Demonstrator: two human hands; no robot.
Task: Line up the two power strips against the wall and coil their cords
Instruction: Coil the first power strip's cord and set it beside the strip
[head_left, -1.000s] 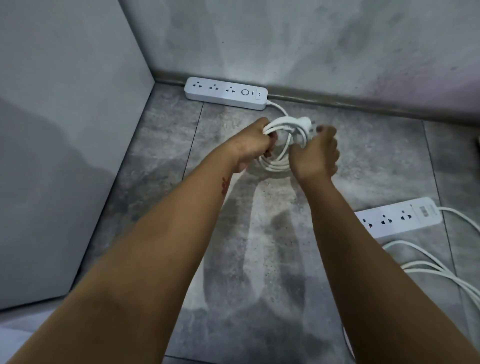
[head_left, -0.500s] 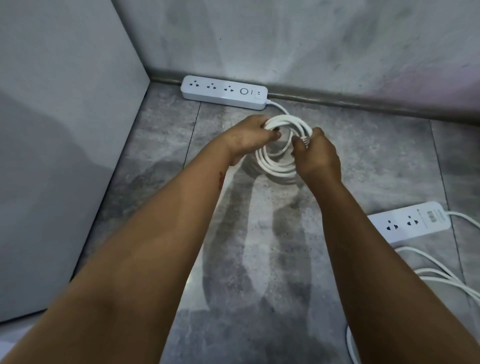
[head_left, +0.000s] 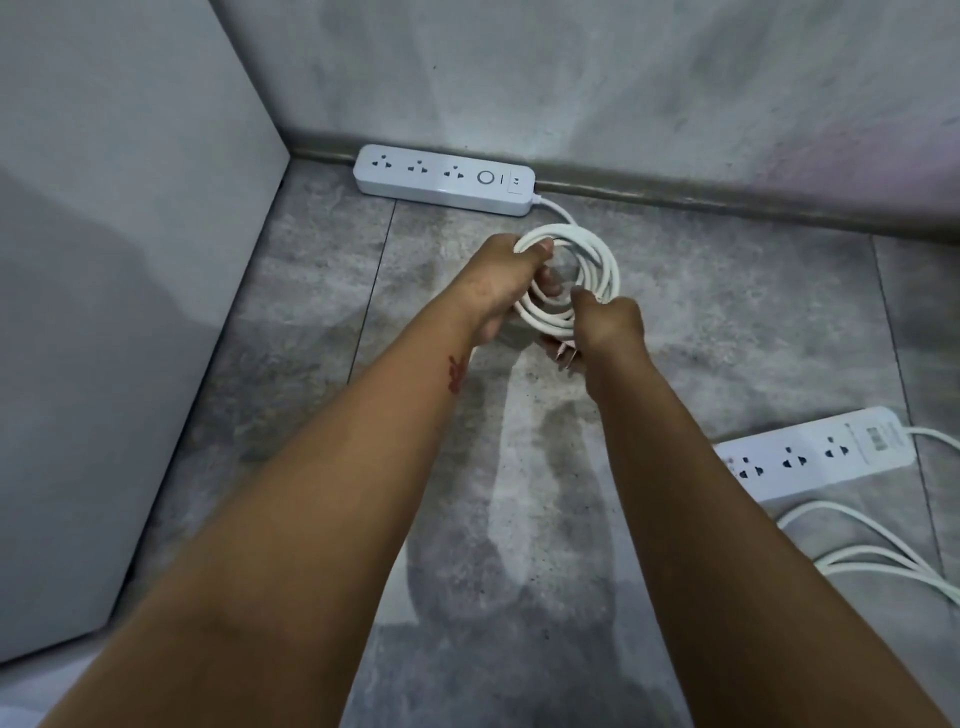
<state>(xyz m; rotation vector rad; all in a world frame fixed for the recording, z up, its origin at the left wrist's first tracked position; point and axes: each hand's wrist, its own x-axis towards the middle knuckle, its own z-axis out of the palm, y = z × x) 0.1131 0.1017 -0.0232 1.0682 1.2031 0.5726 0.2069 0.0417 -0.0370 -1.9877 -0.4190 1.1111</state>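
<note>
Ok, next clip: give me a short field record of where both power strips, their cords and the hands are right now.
first strip: flat along the back wall, near the corner
coiled cord: gathered in loops, one end running to the first strip
left grip: holds the coil's left side
right grip: holds the coil's near side
second strip: on the floor at right, away from the wall
loose cord: uncoiled, trailing beside the second strip

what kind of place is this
Likely a bare corner of an indoor room: grey stone-look floor tiles, a mottled wall with a baseboard, and a white power strip lying against it.
</note>
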